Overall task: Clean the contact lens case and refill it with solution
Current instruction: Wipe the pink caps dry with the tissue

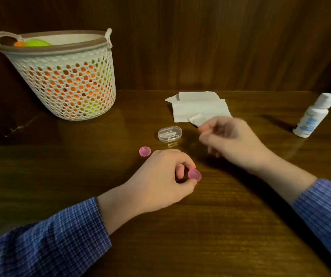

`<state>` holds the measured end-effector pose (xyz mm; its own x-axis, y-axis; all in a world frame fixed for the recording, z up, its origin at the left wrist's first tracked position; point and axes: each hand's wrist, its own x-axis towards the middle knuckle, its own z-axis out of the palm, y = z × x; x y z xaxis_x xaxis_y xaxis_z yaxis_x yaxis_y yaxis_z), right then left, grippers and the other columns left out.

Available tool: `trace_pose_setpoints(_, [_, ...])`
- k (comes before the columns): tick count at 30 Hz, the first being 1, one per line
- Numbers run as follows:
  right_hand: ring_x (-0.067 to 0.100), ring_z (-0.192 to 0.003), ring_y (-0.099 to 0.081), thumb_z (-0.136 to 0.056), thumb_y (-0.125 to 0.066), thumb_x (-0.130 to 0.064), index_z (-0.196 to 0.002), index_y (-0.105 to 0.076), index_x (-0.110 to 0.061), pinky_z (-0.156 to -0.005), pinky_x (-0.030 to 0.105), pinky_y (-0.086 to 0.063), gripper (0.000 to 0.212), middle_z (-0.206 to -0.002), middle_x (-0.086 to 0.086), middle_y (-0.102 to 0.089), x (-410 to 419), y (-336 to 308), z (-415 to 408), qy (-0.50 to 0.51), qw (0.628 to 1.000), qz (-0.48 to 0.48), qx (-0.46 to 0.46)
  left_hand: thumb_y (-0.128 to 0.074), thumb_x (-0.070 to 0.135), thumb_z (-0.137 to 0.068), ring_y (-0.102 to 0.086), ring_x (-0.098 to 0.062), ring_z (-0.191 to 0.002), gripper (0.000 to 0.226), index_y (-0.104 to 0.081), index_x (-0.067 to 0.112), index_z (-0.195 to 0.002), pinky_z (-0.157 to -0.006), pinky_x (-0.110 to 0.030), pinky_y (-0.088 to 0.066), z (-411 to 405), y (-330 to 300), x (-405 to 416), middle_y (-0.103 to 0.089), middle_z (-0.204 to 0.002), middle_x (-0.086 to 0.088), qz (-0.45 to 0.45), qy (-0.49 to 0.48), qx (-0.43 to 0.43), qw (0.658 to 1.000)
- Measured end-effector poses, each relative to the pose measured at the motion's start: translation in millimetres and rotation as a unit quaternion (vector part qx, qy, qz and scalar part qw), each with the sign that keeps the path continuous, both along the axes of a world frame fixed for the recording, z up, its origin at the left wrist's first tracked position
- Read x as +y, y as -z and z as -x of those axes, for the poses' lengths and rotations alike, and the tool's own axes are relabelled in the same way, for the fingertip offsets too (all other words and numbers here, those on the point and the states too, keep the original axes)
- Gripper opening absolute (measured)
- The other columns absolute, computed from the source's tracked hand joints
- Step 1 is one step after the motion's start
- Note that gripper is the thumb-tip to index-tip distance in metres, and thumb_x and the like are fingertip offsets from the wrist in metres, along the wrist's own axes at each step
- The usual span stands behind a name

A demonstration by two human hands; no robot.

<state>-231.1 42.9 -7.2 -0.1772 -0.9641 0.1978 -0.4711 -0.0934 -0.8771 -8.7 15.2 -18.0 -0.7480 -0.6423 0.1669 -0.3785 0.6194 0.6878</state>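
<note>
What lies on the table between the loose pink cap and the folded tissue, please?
In the head view, a small clear plastic case sits between the loose pink cap and the folded tissue, apart from both on the wooden table.

Your left hand (160, 174) sits low with its fingers curled, thumb and fingertips pinching something small. Your right hand (234, 142) hovers farther forward, back up, fingers bent and blurred, pinching something at the tips. Both forearms reach in from blue checked sleeves (56, 240).

left hand (160, 176) pinches pink cap (194, 174) | right hand (232, 140) holds tissue (195, 119)
</note>
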Motion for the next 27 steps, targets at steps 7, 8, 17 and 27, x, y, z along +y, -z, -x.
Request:
trace_pose_setpoints(7, [0.009,-0.087,-0.066,-0.075,-0.085,-0.032,-0.118,-0.058,-0.041,-0.070,0.023,-0.056,0.052,-0.108,-0.019,-0.064,50.4,-4.4,-14.4,-0.173,0.972,-0.077,0.140,-0.074,0.030,-0.092,-0.055,0.002,-0.055,0.023,-0.073,0.029,-0.114,-0.064,-0.002,-0.040,3.7,-2.8,-0.9,-0.067,-0.069,0.003,0.011,0.017,-0.017,1.000])
trace_pose_setpoints(8, [0.008,-0.086,-0.065,-0.075,-0.086,-0.031,-0.120,-0.057,-0.041,-0.070,0.023,-0.056,0.054,-0.107,-0.019,-0.065,48.9,-3.7,-16.3,-0.167,0.972,-0.074,0.146,-0.074,0.030,-0.091,-0.055,0.002,-0.053,0.025,-0.072,0.028,-0.116,-0.062,-0.001,-0.040,2.9,-3.8,-1.3,-0.068,-0.068,0.004,0.004,0.021,-0.021,1.000])
trace_pose_setpoints(17, [0.004,-0.076,-0.068,-0.082,-0.084,-0.035,-0.110,-0.056,-0.043,-0.062,0.018,-0.055,0.040,-0.096,-0.019,-0.072,35.0,10.7,-10.8,-0.080,0.986,-0.015,0.144,-0.079,0.026,-0.082,-0.056,-0.004,-0.064,0.041,-0.064,0.033,-0.119,-0.054,-0.018,-0.047,-15.1,-32.3,-28.1,-0.059,-0.095,0.018,0.099,-0.084,-0.019,0.991])
trace_pose_setpoints(27, [0.005,-0.078,-0.069,-0.084,-0.083,-0.038,-0.115,-0.055,-0.036,-0.069,0.019,-0.055,0.042,-0.093,-0.017,-0.072,-17.6,15.3,-5.3,0.032,0.988,-0.024,0.148,-0.076,0.014,-0.087,-0.061,-0.010,-0.091,0.062,-0.045,0.025,-0.138,-0.069,-0.021,-0.050,-31.3,-31.3,-63.6,-0.056,-0.114,0.009,0.030,-0.120,-0.193,0.973])
